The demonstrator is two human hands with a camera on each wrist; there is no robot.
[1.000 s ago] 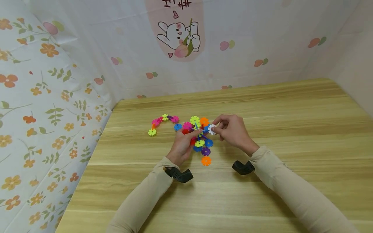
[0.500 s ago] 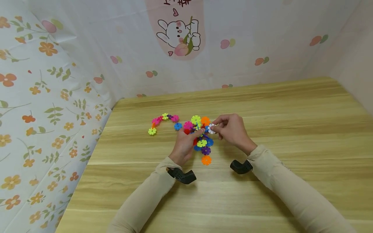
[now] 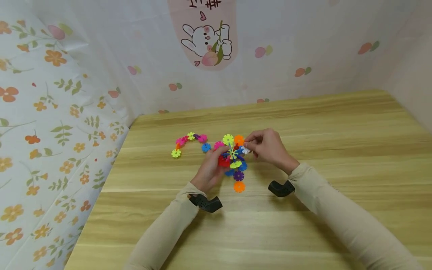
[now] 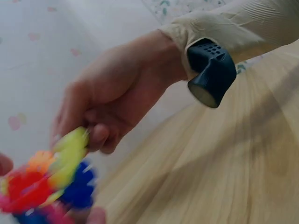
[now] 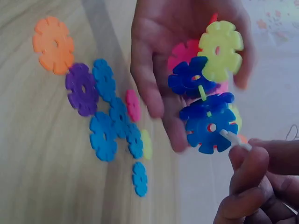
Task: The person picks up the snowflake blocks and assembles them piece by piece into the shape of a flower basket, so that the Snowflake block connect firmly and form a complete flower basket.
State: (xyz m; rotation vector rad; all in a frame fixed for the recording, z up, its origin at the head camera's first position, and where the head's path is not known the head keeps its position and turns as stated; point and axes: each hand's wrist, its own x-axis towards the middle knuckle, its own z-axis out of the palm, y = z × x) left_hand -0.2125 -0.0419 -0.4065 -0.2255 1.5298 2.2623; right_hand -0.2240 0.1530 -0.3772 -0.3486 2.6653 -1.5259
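Note:
My left hand (image 3: 210, 167) holds a cluster of interlocked snowflake discs (image 3: 233, 153) in yellow, blue, red, pink and orange, above the middle of the table. Between thumb and forefinger my right hand (image 3: 271, 148) pinches a white snowflake disc (image 3: 246, 150). In the right wrist view the white disc (image 5: 235, 139) is edge-on and meets the rim of a blue disc (image 5: 198, 135) on the cluster; whether it sits in a slot cannot be told. The left wrist view shows the cluster (image 4: 28, 189) blurred, with the right hand (image 4: 107, 93) behind it.
On the wooden table (image 3: 320, 225) lie loose discs near the hands, including an orange disc (image 3: 239, 186), a purple disc (image 3: 238, 176) and several blue ones. An arc of coloured discs (image 3: 181, 141) lies to the left. A printed curtain (image 3: 287, 45) hangs behind the table.
The left hand has shifted slightly and its thumb moved back, exposing more of the cluster's middle. The right hand has risen a little, and its fingers now cover more of the white disc.

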